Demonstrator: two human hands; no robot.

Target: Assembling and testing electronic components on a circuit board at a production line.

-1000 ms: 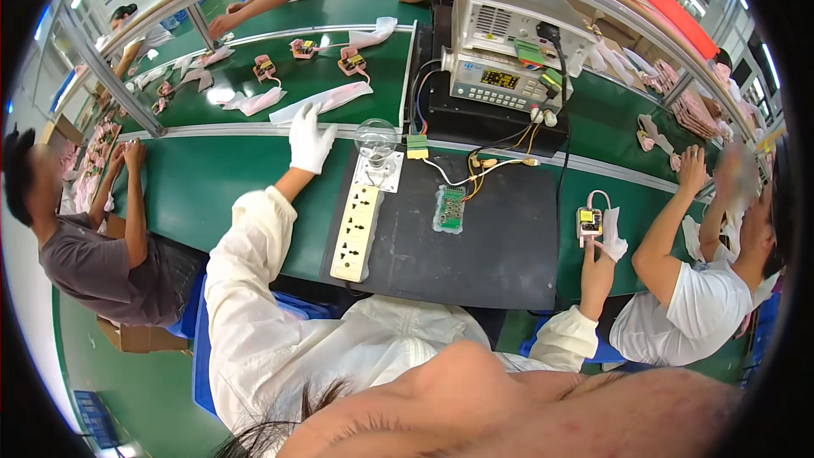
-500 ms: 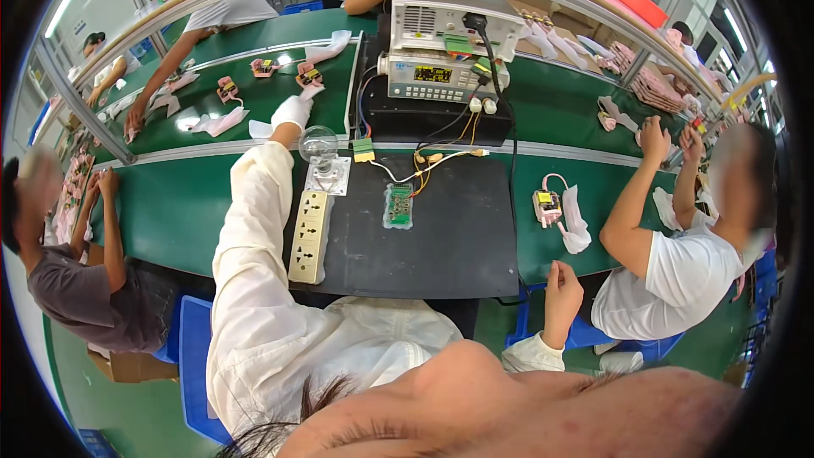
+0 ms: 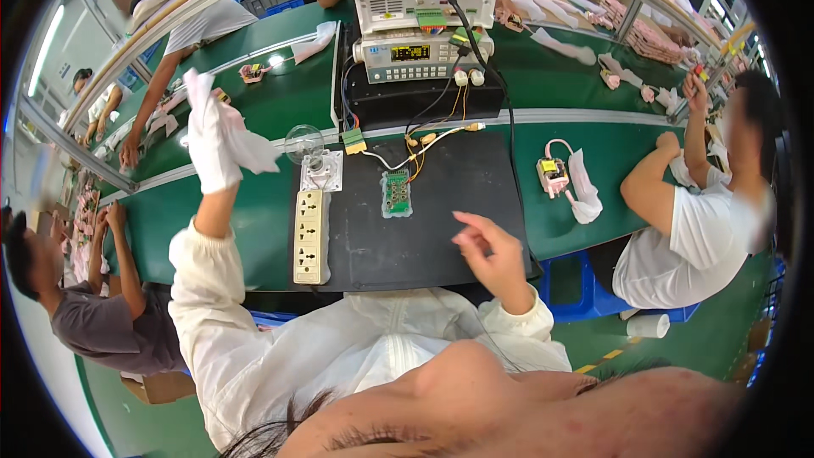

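Observation:
My left hand (image 3: 214,161), in a white glove, is raised over the left part of the green bench. Its fingers are closed round a pale pink-white wrapped piece (image 3: 253,149), whose soft ends stick out above and to the right; whatever lies inside the wrap is hidden. Bare and empty, my right hand (image 3: 493,259) hovers over the front right of the black mat (image 3: 356,246), fingers loosely apart. Between the hands, a small green circuit board (image 3: 396,194) lies on the mat, wired to the cables behind it.
A cream power strip (image 3: 310,237) and a clear bulb on a white base (image 3: 322,171) stand left of the board. Stacked test instruments (image 3: 424,55) rise behind. A small transformer unit with pink wrap (image 3: 554,175) lies at right. Co-workers sit on both sides.
My left hand has come back from the far belt toward me, carrying the wrapped piece. My right hand has moved left and up over the mat, its fingers spreading.

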